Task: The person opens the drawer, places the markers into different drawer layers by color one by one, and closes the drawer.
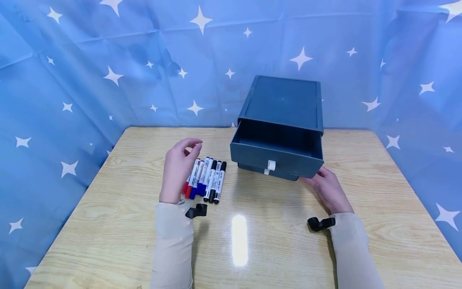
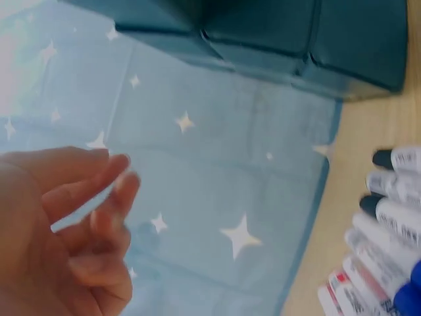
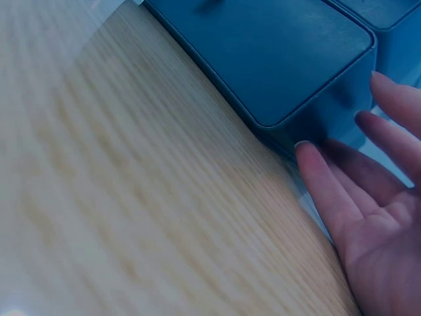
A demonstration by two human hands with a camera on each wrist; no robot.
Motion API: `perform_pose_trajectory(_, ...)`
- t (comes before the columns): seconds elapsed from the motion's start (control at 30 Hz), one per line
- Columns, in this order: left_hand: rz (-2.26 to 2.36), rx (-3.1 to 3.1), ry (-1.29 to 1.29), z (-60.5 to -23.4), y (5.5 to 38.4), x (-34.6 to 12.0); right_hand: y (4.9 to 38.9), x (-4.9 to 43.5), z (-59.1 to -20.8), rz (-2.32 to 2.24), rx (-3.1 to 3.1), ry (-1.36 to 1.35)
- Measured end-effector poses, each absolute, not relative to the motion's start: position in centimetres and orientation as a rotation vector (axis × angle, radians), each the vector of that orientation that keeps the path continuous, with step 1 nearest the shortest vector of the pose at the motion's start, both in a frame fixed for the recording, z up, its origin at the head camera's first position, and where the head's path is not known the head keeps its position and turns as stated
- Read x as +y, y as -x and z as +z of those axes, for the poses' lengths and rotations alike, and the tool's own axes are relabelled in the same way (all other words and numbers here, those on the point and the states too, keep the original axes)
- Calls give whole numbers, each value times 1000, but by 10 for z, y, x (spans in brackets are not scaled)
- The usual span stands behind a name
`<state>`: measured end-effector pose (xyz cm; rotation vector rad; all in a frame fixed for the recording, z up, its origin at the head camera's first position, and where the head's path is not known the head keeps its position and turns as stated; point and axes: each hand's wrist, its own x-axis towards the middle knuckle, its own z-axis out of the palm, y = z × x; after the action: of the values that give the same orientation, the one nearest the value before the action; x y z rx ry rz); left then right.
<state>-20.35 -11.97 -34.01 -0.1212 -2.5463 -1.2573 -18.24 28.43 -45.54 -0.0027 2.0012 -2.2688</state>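
A dark blue two-drawer box [image 1: 285, 100] stands on the table, its upper drawer [image 1: 252, 149] pulled out and showing a bare interior. My right hand [image 1: 329, 189] is at the box's lower right side; in the right wrist view its fingers [image 3: 322, 184] are extended against or close beside the wall, though contact is unclear. Left of the box, my left hand [image 1: 180, 166] hovers with loosely bent fingers and nothing between them. Below and right of it lies a row of several whiteboard markers [image 1: 211, 180] with red, blue and black caps, partly hidden by that hand.
The wooden table [image 1: 119, 233] backs onto a blue curtain [image 1: 144, 68] with white stars. A white tab handle [image 1: 271, 165] sits on the upper drawer's front. Small black devices [image 1: 196, 210] are worn at both wrists.
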Motion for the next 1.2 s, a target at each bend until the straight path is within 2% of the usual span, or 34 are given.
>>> perform_pose_trajectory(0.2,-1185,-2593,4,-349,209,-134,182,283,-455,-2267,2011,-7)
perform_pose_trajectory(0.53,-1121,-2783,-44,-369,218,-144,182,284,-454,-2282,1996,-23)
perform_pose_trajectory(1.2,-1030,-3083,-147,-415,232,-141,181,285,-454,-2286,1979,-21)
